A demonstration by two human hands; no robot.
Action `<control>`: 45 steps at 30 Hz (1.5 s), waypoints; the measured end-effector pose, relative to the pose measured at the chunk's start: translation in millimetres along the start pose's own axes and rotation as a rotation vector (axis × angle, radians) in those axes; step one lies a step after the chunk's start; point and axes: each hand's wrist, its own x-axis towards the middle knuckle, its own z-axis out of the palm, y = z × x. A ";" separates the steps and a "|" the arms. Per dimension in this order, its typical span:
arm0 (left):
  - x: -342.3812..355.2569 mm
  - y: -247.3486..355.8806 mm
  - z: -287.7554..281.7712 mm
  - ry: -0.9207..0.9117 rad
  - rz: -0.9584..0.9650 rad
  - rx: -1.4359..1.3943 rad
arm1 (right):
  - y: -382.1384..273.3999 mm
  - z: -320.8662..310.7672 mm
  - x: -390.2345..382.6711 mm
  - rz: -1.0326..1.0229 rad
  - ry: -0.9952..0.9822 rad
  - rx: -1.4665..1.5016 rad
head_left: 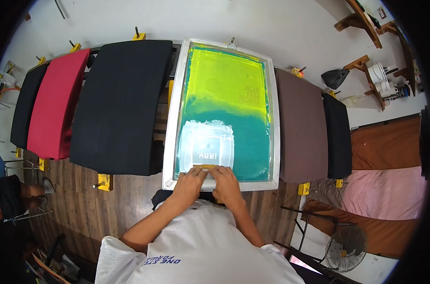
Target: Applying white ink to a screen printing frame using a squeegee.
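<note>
A screen-printing frame [179, 94] with a pale metal rim lies in front of me. Its mesh is teal [248, 146] at the near side and yellow-green [219, 71] at the far side. White ink [191, 135] is spread over the near left of the mesh, around a small design with lettering. At the frame's near end, my left hand [190, 183] and my right hand [224, 183] are side by side. Both have their fingers closed on a squeegee [205, 166], of which a narrow yellow-brown strip shows between them. The squeegee's blade is hidden.
Left of the frame are boards covered in black [122, 104] and red [58, 104] fabric; right of it, brown [302, 125] and black [337, 135]. Yellow brackets [105, 182] stick out at the ends. A fan [345, 248] stands at lower right, and a seated person's leg [33, 190] shows at left.
</note>
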 end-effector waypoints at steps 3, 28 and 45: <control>-9.4 5.3 2.4 -0.019 -0.003 0.014 | -5.2 -2.4 -9.5 -0.013 0.000 -0.015; -37.0 -6.3 32.0 0.084 0.119 0.303 | 54.7 68.4 -137.2 0.808 0.248 1.761; -37.1 1.5 16.3 0.106 0.180 0.311 | 42.2 86.0 -127.9 0.775 0.504 1.546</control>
